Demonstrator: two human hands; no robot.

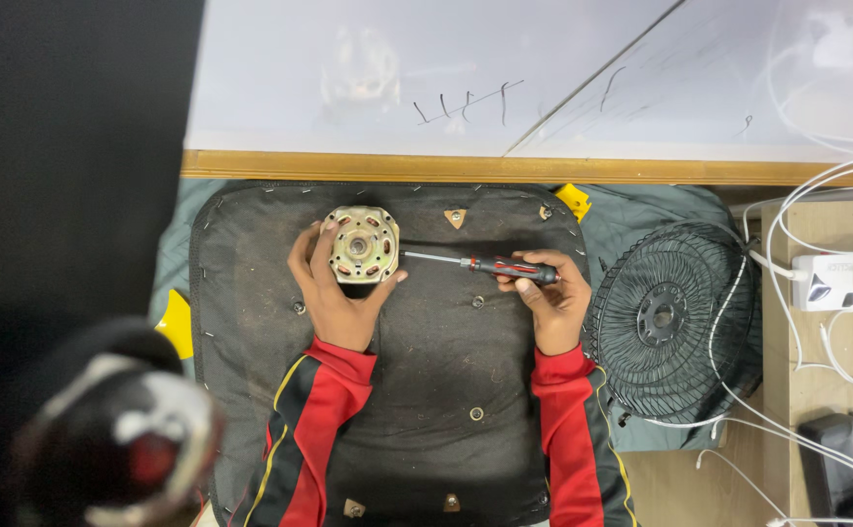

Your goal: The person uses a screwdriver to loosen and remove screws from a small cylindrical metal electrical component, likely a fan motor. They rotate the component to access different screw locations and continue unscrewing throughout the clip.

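My left hand [331, 293] grips a round metal fan motor [360, 245] from the left and below, holding it on a black padded board [426, 390]. In my right hand [553, 298] is a screwdriver [485, 264] with a black and red handle, lying level. Its thin shaft points left and the tip touches the motor's right side. Both sleeves are red and black.
A black wire fan guard [666, 317] lies right of the board on grey cloth. White cables and a white power strip [836, 281] sit on a wooden surface at far right. A blurred dark object [114, 429] fills the lower left. A white board [505, 73] runs behind.
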